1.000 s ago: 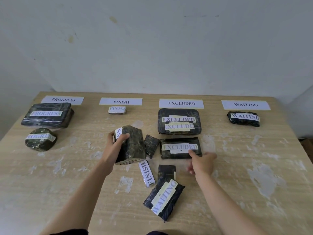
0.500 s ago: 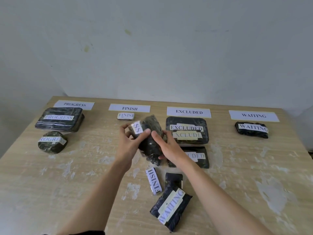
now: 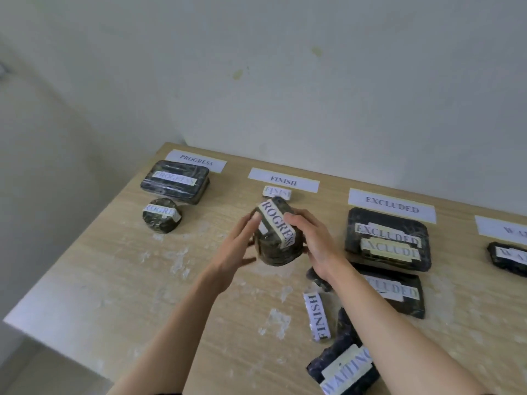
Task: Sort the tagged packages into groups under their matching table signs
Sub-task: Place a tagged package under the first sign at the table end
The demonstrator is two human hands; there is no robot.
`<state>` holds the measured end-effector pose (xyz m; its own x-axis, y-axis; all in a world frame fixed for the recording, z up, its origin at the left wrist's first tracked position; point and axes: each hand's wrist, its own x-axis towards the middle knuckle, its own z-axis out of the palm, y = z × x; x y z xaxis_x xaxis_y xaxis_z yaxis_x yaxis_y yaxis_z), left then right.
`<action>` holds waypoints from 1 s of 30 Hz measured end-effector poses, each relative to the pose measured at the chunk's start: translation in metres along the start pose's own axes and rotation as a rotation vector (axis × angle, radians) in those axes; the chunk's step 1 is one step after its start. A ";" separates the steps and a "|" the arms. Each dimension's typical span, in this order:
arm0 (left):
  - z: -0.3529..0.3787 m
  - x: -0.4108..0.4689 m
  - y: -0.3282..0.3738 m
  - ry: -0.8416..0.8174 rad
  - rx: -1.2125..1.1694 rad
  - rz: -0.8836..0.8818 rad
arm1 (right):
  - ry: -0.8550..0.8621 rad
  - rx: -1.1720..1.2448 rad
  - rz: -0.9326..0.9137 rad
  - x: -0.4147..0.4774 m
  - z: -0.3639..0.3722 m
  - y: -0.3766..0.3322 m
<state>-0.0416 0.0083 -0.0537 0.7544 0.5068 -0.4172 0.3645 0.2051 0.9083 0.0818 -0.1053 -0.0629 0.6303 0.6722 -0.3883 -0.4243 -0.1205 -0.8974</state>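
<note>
Two hands: both up over the middle of the pale wooden table [image 3: 94,280], sharing one package between them.
Held package: a dark, mottled, plastic-wrapped block [image 3: 278,243] with a white paper tag reading "ROGRESS" running over its top, sitting in the air in front of the FINISH sign.
Left hand [image 3: 238,252]: fingers spread and pressed flat against the block's left side, more of a prop than a full wrap.
Right hand [image 3: 312,243]: fingers curled round the block's right side, so it's clamped from that end.
Signs: four white paper strips along the far edge, PROGRESS [image 3: 196,160], FINISH [image 3: 283,179], EXCLUDED [image 3: 392,204], and one cut off at the right edge [image 3: 502,229].
PROGRESS pile: a flat dark rectangular package [image 3: 175,181] just under the sign, with a round dark one [image 3: 161,215] in front of it.
FINISH pile: one small tagged package [image 3: 277,192], right behind the held block.
EXCLUDED pile: a big dark package with two tags [image 3: 387,239] and a flatter one [image 3: 395,293] in front, partly behind the right forearm.
Still loose: a small FINISH-tagged bar [image 3: 317,316] and a dark WAITING-tagged pouch [image 3: 343,366] near the front edge.
Far right: a dark package [image 3: 507,258], tag cut off by the frame.
</note>
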 end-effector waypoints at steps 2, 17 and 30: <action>-0.027 -0.001 -0.014 -0.013 -0.108 -0.181 | -0.034 -0.059 -0.010 0.011 0.030 0.006; -0.183 -0.002 -0.076 0.865 -0.452 -0.025 | -0.115 -0.721 -0.023 0.049 0.119 0.089; -0.130 0.005 -0.070 1.109 0.359 0.278 | -0.008 -1.728 -0.311 0.027 0.065 0.093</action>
<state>-0.1344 0.1048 -0.1151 0.0141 0.9786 0.2051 0.5283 -0.1815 0.8294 0.0171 -0.0511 -0.1432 0.5414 0.8217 -0.1779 0.8194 -0.5631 -0.1071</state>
